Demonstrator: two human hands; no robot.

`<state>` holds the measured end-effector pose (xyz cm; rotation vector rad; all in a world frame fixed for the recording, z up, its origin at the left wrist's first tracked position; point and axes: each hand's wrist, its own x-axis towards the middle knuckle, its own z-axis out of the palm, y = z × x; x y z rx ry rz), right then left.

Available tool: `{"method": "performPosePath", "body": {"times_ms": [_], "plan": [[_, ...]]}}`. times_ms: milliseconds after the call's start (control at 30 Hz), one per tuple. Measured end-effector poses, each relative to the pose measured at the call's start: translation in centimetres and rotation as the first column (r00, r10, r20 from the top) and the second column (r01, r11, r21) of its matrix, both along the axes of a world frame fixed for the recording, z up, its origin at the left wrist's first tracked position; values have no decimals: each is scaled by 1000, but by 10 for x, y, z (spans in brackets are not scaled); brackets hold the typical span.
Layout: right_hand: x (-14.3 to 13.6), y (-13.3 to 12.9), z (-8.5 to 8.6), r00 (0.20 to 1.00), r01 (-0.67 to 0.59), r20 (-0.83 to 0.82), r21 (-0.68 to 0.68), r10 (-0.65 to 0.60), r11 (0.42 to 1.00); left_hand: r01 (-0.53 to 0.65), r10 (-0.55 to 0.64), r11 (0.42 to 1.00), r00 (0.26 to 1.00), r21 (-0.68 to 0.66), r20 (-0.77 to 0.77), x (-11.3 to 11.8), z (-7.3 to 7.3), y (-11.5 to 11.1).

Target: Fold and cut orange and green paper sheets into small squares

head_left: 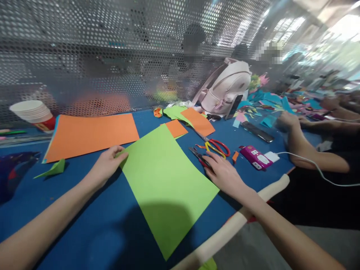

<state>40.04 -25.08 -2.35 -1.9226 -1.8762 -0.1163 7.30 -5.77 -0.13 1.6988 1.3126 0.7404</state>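
A large sheet of light green paper [165, 180] lies slantwise on the blue table in front of me. My left hand [109, 163] pinches its upper left edge between thumb and fingers. My right hand [222, 170] is at the sheet's right edge, its fingers closed over the handle of a small pair of scissors [194, 151] whose dark blades point up and left. The hand covers most of that handle. Just beyond it lies a second pair of scissors with red and yellow handles [222, 144]. An orange paper square [176, 128] touches the sheet's top corner.
A stack of orange paper [92, 137] and paper cups [32, 110] are at left. A pale backpack [227, 88] leans against the perforated metal screen [112, 56]. A purple power pack [255, 157] and a black phone [257, 131] lie right, near another person's arm [312, 157].
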Motion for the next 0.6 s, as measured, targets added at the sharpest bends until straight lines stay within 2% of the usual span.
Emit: {"method": "performPosePath", "body": {"times_ms": [100,167,333,467,600], "plan": [[10,1,-10,999,-42,-19,-30,41,999,-2,9,998,995,-66,104,-3,-3,-2],[14,10,-10,998,-46,-38,-28,45,999,10,10,994,985,-112,170,-4,-4,-4],[17,37,12,991,-21,-133,-5,21,1000,106,-9,948,952,-301,306,-7,-1,-18],[1,57,27,957,-37,-288,-40,24,998,124,-26,944,952,-306,306,-3,2,-37],[-20,79,24,902,-119,-430,-143,47,983,139,-40,948,944,-286,327,-3,-2,-48]]}}
